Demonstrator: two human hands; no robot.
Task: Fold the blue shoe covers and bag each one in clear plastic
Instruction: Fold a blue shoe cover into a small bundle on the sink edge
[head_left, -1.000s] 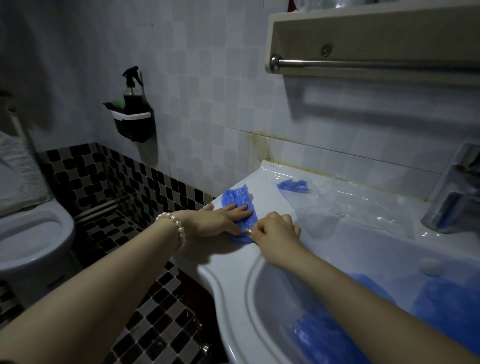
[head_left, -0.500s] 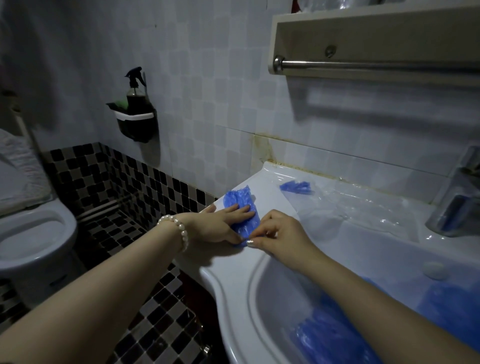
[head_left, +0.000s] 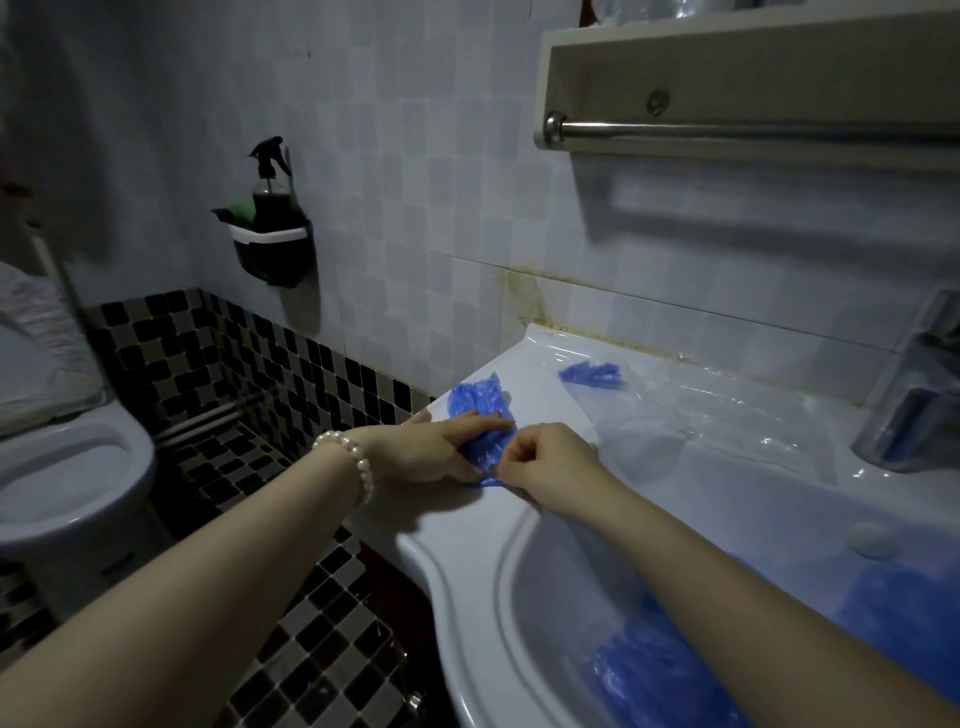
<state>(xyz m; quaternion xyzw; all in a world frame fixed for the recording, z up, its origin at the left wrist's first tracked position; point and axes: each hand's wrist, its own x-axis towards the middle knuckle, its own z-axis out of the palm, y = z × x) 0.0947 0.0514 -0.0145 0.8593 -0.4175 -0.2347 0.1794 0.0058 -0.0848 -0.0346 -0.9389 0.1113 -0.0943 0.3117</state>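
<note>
At the sink's left front corner, the left hand (head_left: 436, 449) stays pressed flat on the blue shoe cover (head_left: 480, 415). The right hand (head_left: 550, 467) has curled tighter since 1 second ago, apparently pinching its near end, so folding continues.

toilet (head_left: 67, 483) | spray bottle (head_left: 270, 182) | towel rail (head_left: 753, 127) | faucet (head_left: 914, 410)

The right hand (head_left: 550, 462), whose fingers lay looser over the near end of the blue shoe cover (head_left: 480, 415) a second ago, has curled into a pinch on that end. The left hand's (head_left: 431, 447) fingers have slid slightly further across the cover.
</note>
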